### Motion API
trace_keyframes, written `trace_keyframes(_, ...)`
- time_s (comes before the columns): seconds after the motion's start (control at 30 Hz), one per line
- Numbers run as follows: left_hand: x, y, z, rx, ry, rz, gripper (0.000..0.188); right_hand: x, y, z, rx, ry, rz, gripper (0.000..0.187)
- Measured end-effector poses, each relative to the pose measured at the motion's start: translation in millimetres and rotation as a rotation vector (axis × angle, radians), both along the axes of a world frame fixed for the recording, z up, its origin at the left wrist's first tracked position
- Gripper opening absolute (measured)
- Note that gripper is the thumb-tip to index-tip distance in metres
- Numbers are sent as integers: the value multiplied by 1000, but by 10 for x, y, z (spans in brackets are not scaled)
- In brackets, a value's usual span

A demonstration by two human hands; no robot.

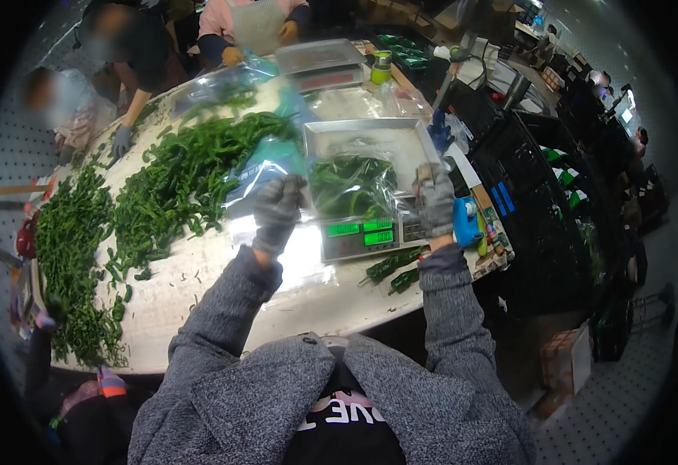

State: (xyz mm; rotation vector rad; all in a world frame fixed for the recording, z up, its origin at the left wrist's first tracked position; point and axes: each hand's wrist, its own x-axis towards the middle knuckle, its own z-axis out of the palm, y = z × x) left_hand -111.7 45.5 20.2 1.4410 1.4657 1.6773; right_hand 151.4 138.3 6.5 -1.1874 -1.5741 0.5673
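A clear plastic bag of green peppers [352, 186] is stretched between my two hands, over the metal pan of a digital scale [361, 133] with lit green displays. My left hand [278, 208], in a grey glove, is closed on the bag's left side. On the right, my right hand [434, 203], gloved the same way, is closed at its other side. Several loose green peppers [392, 267] lie on the table just in front of the scale. Beside my left hand are blue-green printed plastic bags [265, 172].
Heaps of long green peppers [176, 167] cover the left of the white table [176, 302]. Co-workers stand along its far and left sides, one with a gloved hand [121, 142] at the peppers. A second scale [320, 62], a green jar [382, 68], a blue tape dispenser [467, 222] and black crates [521, 186] surround the workspace.
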Motion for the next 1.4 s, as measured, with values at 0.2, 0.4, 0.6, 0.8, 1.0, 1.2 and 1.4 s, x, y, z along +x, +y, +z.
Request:
trace_keyframes(0.2,-290,1081,-390,-353,1325,-16,18,-54,1089,-437,395,-1378,16,20)
trace_keyframes(0.4,-179,889,-128,-667,1013,-200,34,-133,861,-199,15,-1439,465,10)
trace_keyframes(0.6,315,864,456,285,1054,-184,53,-59,812,-343,247,-1354,280,17)
trace_keyframes(0.8,223,1198,-148,-155,985,-581,57,201,846,-427,-241,-1086,436,13)
trace_keyframes(1.0,162,1118,-125,-185,1090,-515,55,-133,371,264,143,-731,-314,38)
trace_keyframes(1.2,41,1158,-189,-225,1059,-562,50,-487,518,-30,-67,-729,434,48)
trace_keyframes(1.4,-535,729,-357,-424,598,-685,53,133,234,-26,-597,-1001,395,52)
